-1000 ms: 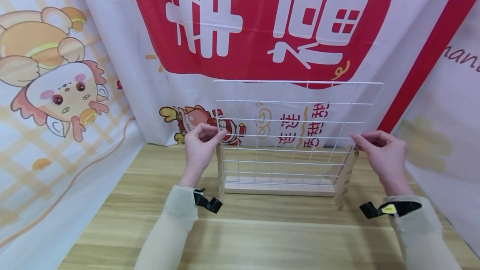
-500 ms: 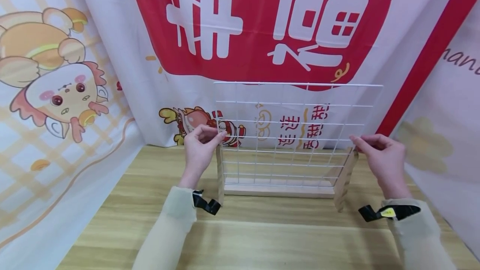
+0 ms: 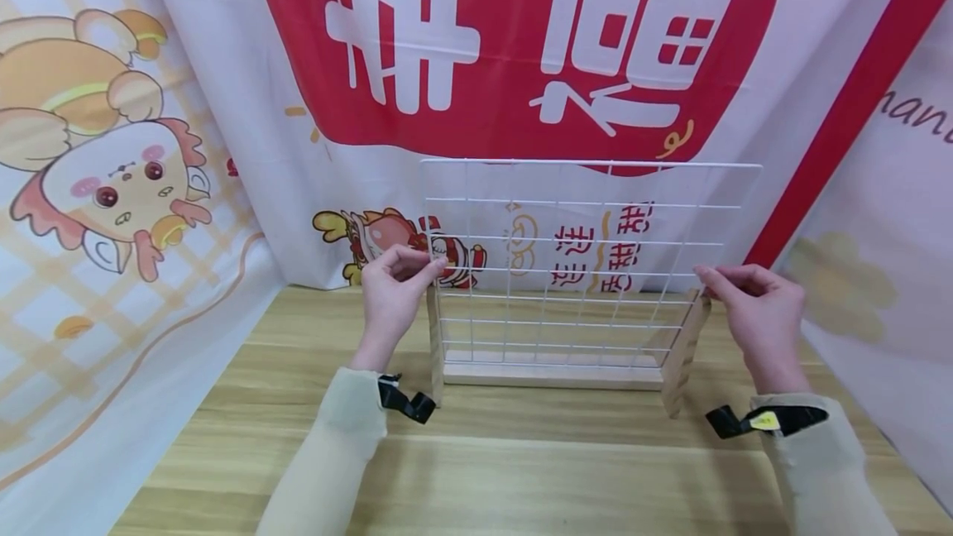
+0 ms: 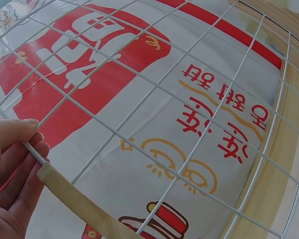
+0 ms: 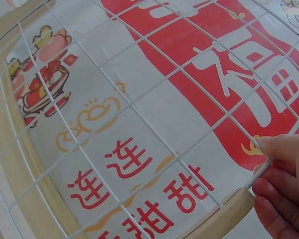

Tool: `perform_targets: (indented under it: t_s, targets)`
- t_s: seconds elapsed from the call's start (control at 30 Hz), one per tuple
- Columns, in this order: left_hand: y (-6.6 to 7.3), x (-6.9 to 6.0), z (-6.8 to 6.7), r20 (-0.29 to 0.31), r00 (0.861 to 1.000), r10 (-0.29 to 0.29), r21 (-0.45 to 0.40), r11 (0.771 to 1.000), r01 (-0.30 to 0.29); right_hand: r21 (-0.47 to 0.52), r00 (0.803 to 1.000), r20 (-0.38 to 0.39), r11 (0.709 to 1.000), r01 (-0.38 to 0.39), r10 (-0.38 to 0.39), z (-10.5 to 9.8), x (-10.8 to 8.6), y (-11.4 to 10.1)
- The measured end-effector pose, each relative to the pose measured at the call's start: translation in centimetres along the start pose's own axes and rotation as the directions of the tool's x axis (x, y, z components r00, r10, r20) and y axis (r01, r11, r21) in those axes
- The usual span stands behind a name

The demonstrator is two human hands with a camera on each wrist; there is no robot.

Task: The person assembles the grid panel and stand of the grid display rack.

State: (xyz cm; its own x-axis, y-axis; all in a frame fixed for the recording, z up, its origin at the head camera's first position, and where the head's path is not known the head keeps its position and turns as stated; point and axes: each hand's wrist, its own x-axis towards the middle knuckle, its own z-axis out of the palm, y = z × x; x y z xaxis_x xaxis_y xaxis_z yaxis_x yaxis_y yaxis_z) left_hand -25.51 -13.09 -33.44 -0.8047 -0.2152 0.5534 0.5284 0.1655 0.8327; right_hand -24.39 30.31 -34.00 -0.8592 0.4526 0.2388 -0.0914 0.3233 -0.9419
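Observation:
A white wire grid panel (image 3: 581, 203) stands upright between two wooden side posts of a stand, whose pale wooden base board (image 3: 553, 376) rests on the table. My left hand (image 3: 392, 296) pinches the grid's left edge wire between thumb and fingers, just above the top of the left post (image 4: 79, 201). On the opposite side my right hand (image 3: 767, 317) pinches the right edge wire, just above the right post (image 5: 229, 211). Both wrist views show thumb and fingertips meeting on the wire. The grid's lower part sits down between the posts, near the base board.
The wood-grain table (image 3: 551, 478) extends in front of the stand. Behind it hangs a white cloth (image 3: 357, 176) with a red printed patch and characters. Printed cloth walls (image 3: 97, 189) also close in the left and right sides.
Both hands keep their hold on the grid's side edges. The grid and stand look unmoved; only a slight shift of the head view shows.

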Motion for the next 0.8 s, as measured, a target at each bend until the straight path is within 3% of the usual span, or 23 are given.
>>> perform_targets:
  t_s: [0.17,0.37,0.47,0.57,0.63,0.7,0.73,0.8]
  targets:
    - [-0.9,0.2,-0.3,0.014,1.000,-0.021,0.004,1.000,0.021,0.004,1.000,0.016,1.000,0.008,-0.008,0.1,0.0,0.0]
    - [-3.2,0.7,-1.8,0.113,0.993,-0.021,-0.002,1.000,0.021,-0.067,0.991,0.101,0.993,0.093,-0.086,-1.5,0.6,0.7]
    - [-3.7,0.6,-3.4,0.155,0.988,-0.009,0.068,0.998,-0.002,-0.063,0.986,0.111,0.989,0.132,-0.124,-3.0,1.1,1.2]
    - [-4.4,0.4,-5.4,0.194,0.980,-0.031,0.218,0.976,-0.012,-0.130,0.979,0.137,0.977,0.167,-0.149,-4.6,1.7,1.7]
    - [-5.0,0.1,-6.7,0.235,0.970,-0.055,0.333,0.943,-0.027,-0.230,0.966,0.191,0.949,0.216,-0.173,-5.6,2.1,2.2]
    - [-5.7,0.0,-7.9,0.301,0.951,-0.064,0.468,0.879,-0.089,-0.352,0.936,0.275,0.882,0.312,-0.221,-6.4,2.7,3.3]
    - [-6.2,-0.1,-8.4,0.340,0.939,-0.061,0.535,0.833,-0.140,-0.408,0.911,0.327,0.832,0.377,-0.252,-6.8,2.9,4.0]
    - [-7.2,-0.4,-9.4,0.419,0.906,-0.054,0.646,0.720,-0.255,-0.484,0.851,0.422,0.716,0.503,-0.313,-7.3,3.3,5.7]
